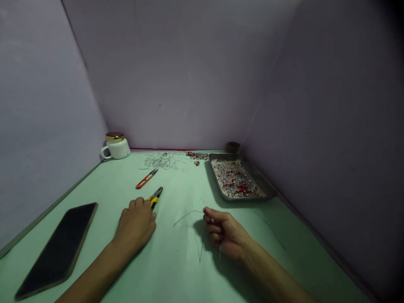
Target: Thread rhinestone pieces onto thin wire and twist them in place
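Note:
My left hand (pixel 136 221) is closed over the handles of yellow-and-black pliers (pixel 155 198), which lie on the green tabletop (pixel 176 277) with their jaws pointing away from me. Much of the handles is hidden under my fingers. Right of centre, my right hand (pixel 225 231) is raised a little above the surface, thumb and fingertips pinched together on thin wire (pixel 189 213). One wire end curves out to the left and others hang down below the fingers. Whatever else sits inside the pinch is too small and covered to make out.
A metal tray (pixel 225 198) of red, white and silver beads stands at right. Orange thread snips (pixel 147 179), a tangle of wire (pixel 160 161) and beaded pieces (pixel 197 156) lie farther back. A phone (pixel 58 250) rests at left; a lidded white mug (pixel 118 148) and dark bowl (pixel 232 147) stand behind.

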Motion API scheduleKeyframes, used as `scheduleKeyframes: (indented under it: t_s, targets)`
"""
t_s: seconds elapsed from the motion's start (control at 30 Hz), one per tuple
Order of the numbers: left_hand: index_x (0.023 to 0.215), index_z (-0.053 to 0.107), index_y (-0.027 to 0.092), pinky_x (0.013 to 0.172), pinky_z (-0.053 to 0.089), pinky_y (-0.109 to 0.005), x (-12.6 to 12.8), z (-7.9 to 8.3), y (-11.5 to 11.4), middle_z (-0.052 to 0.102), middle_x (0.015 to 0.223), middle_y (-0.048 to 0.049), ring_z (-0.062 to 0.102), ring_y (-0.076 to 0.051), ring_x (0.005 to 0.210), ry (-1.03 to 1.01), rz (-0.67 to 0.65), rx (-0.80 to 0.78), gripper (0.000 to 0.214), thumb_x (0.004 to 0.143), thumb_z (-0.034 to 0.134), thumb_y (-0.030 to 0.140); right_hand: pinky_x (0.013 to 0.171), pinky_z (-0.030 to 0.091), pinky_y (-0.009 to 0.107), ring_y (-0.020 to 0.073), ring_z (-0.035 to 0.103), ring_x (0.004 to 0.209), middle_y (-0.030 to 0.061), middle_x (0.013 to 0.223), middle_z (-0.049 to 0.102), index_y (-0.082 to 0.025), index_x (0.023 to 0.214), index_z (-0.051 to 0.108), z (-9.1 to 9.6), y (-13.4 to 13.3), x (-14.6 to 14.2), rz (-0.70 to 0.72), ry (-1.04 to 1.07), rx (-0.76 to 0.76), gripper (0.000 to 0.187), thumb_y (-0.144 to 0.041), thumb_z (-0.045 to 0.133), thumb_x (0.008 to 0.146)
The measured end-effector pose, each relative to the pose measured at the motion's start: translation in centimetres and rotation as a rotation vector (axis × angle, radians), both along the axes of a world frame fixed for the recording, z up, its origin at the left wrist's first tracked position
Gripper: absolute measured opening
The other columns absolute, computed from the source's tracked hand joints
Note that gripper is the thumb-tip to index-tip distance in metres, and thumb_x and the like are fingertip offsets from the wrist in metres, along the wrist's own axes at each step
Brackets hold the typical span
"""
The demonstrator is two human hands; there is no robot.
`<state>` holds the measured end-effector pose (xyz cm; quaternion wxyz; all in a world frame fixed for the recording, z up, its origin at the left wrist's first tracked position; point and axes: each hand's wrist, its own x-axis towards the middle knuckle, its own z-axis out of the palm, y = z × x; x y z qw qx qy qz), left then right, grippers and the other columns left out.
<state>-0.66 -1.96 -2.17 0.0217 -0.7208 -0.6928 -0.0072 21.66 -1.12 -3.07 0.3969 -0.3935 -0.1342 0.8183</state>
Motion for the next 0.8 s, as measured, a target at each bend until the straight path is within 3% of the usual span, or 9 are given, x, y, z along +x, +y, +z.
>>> scheduleKeyframes:
  t_s: [0.2,0.3,0.4,0.47,0.6,0.8]
  targets:
    - [0.095,0.058,0.007,0.073,0.038,-0.046,0.5,-0.3,0.1,0.054,0.102,-0.0196,0.049,-0.034,0.092,-0.028,0.067,0.121,0.036,0.08,0.034,0.03,0.034,0.006,0.014,-0.0001,0.017,0.036,-0.0077,0.05,0.038,-0.015,0.061,0.042,-0.3,-0.3,-0.4,0.031,-0.054,0.014,0.024,-0.015,0.065,0.06]
    - [0.093,0.06,0.013,0.076,0.039,-0.039,1.0,0.5,-0.1,0.057,0.102,-0.0134,0.051,-0.027,0.091,-0.405,0.003,0.164,0.034,0.081,0.035,0.032,0.034,0.006,0.015,0.0001,0.016,0.037,-0.0075,0.05,0.036,-0.015,0.06,0.042,-0.6,-0.5,-0.6,0.051,-0.07,0.031,0.022,-0.016,0.064,0.061]
    - [0.078,0.062,0.014,0.053,0.039,-0.027,1.9,0.8,-0.5,0.062,0.075,-0.0055,0.051,-0.015,0.057,-0.978,0.054,-0.221,0.032,0.076,0.042,0.04,0.035,0.005,0.016,0.0006,0.015,0.037,-0.0084,0.047,0.032,-0.015,0.057,0.042,-0.7,-0.8,-1.0,0.096,-0.095,0.077,0.022,-0.019,0.064,0.061]
    - [0.077,0.063,0.012,0.042,0.031,-0.023,2.6,0.5,-0.6,0.061,0.065,-0.0033,0.041,-0.009,0.043,-1.194,0.103,-0.461,0.031,0.07,0.05,0.039,0.035,0.004,0.017,0.001,0.014,0.037,-0.009,0.046,0.029,-0.014,0.056,0.043,-0.7,-1.0,-1.2,0.131,-0.112,0.129,0.023,-0.022,0.064,0.06]
    - [0.075,0.065,0.009,0.042,0.031,-0.022,3.1,-0.2,-0.7,0.054,0.051,0.0002,0.039,-0.008,0.04,-1.163,0.074,-0.516,0.024,0.062,0.055,0.026,0.037,0.005,0.02,0.0019,0.017,0.038,-0.0082,0.045,0.032,-0.014,0.058,0.048,-0.8,-1.4,-1.5,0.126,-0.231,0.205,0.022,-0.025,0.066,0.057]
    - [0.055,0.058,0.016,0.052,0.034,-0.024,2.2,0.9,-0.6,0.049,0.05,0.0039,0.044,-0.012,0.051,-0.925,-0.157,-0.338,0.012,0.063,0.05,0.017,0.038,0.005,0.023,0.0033,0.016,0.037,-0.0086,0.04,0.031,-0.015,0.057,0.049,-1.3,-1.6,-1.7,0.166,-0.369,0.277,0.023,-0.03,0.066,0.059]
